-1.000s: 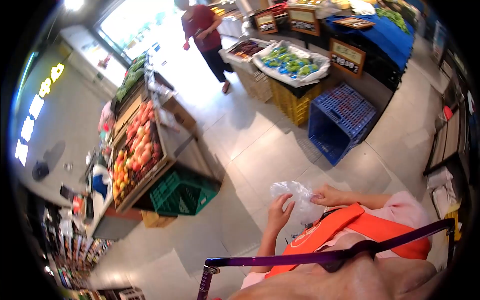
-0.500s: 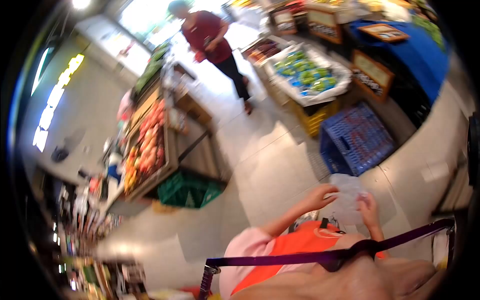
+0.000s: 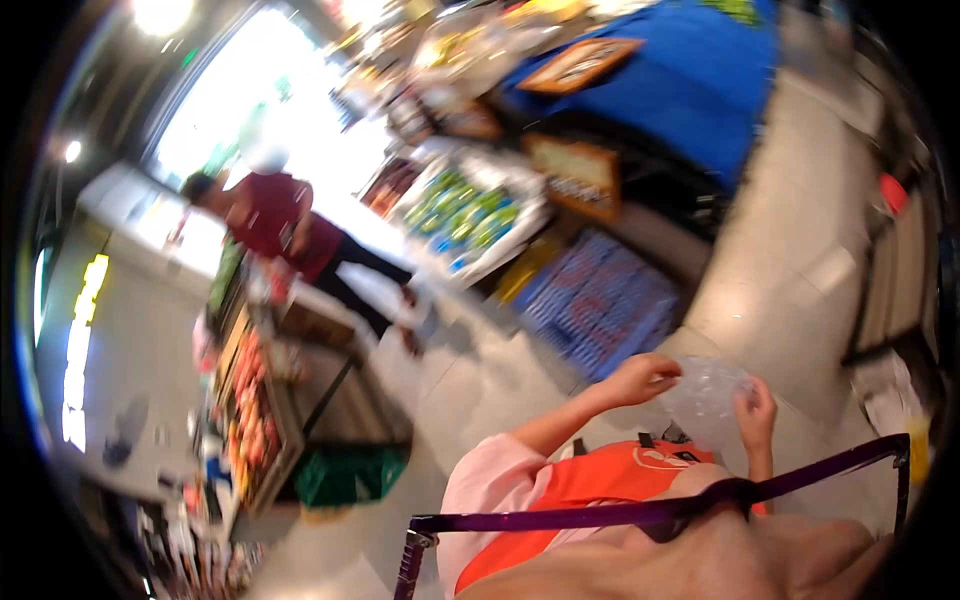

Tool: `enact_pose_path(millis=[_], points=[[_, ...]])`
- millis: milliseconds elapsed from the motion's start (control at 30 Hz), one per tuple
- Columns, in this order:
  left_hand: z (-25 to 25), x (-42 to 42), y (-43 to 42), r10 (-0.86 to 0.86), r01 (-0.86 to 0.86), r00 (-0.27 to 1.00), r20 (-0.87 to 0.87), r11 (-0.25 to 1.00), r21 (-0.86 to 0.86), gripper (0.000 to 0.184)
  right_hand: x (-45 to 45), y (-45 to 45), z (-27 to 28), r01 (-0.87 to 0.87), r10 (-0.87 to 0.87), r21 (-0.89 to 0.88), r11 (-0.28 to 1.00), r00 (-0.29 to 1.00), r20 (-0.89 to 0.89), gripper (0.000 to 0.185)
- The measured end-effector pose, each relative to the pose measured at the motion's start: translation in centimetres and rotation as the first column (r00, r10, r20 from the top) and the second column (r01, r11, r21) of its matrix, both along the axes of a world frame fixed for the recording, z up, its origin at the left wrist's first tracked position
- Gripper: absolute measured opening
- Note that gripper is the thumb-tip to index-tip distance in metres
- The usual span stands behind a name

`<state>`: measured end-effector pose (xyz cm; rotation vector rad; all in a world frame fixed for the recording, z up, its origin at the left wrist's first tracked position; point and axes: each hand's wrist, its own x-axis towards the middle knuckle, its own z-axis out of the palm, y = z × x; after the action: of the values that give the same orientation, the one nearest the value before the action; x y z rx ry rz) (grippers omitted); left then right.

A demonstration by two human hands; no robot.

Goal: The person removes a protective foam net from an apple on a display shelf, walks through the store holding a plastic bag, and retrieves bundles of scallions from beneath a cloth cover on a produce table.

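A clear, thin plastic bag spans the gap between my two hands, crinkled and partly blurred. My left hand pinches at its left edge with curled fingers. On the opposite edge, my right hand is closed on the plastic with the thumb in front. Both hands are in front of the orange apron on my body. Nothing can be made out inside the bag.
A blue crate stands ahead, beside a white-lined tray of green produce. To the left, a fruit stand sits above a green crate. A person in a dark red top is in the aisle. Slatted shelving is at right.
The view has swung to the right, so stands and crates appear further left. The bag is spread wider between my hands. The other person has changed posture and stands by the fruit stand.
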<state>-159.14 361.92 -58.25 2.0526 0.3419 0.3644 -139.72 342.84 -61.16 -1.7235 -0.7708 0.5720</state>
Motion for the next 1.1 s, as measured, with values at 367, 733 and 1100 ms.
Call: enact_pose_path(millis=[367,733,1100], points=[[6.8,27.5,6.4,-0.079,0.107,0.988,-0.133,0.971,0.213,0.021,28.8,0.8,4.2,0.025,-0.035,0.056,0.998,0.981,0.189,0.027],[14.1,55.6,27.8,-0.191,0.266,0.962,-0.197,0.821,0.504,0.02,54.4,14.3,6.7,0.076,-0.054,-0.048,0.996,0.933,0.357,0.013],[14.6,87.2,40.9,-0.449,0.423,0.881,-0.148,0.609,0.671,0.019,81.4,21.9,0.8,0.295,-0.283,-0.036,0.955,0.94,0.19,0.012]])
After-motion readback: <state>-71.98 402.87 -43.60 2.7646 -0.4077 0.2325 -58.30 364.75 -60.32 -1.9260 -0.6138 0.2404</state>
